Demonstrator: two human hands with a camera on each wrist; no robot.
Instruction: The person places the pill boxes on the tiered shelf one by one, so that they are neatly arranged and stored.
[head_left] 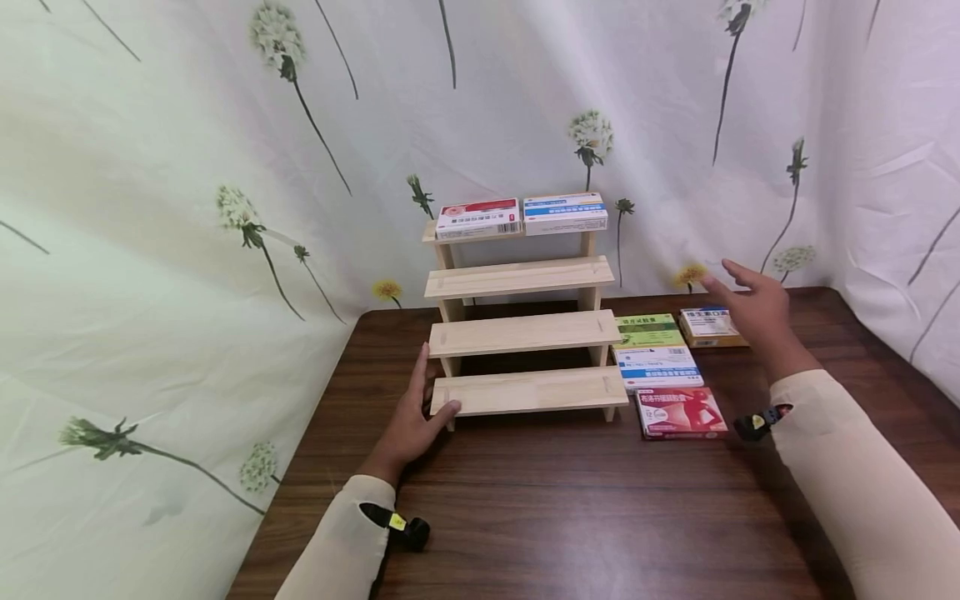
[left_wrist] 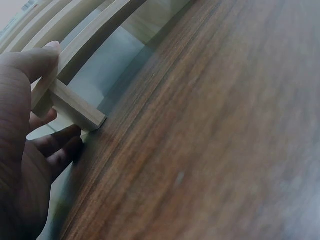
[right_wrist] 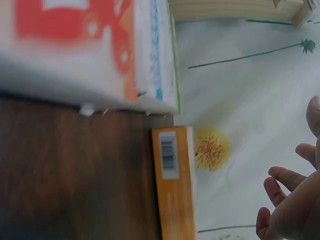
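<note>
A stepped wooden rack (head_left: 525, 333) with several shelves stands on the table. My left hand (head_left: 412, 421) holds the left end of its lowest shelf, thumb on top; the left wrist view shows the thumb on the shelf (left_wrist: 95, 37) and the fingers around its side support. Two boxes, a red-and-white one (head_left: 478, 218) and a blue-and-white one (head_left: 565, 213), lie on the top shelf. My right hand (head_left: 757, 308) is held empty, fingers apart, above an orange-and-white box (head_left: 712, 327), also visible in the right wrist view (right_wrist: 175, 185).
Right of the rack lie a green box (head_left: 648, 331), a blue-and-white box (head_left: 657, 367) and a red box (head_left: 682, 412), close together on the dark wooden table (head_left: 555, 508). Flower-patterned cloth (head_left: 495, 125) hangs behind and at both sides.
</note>
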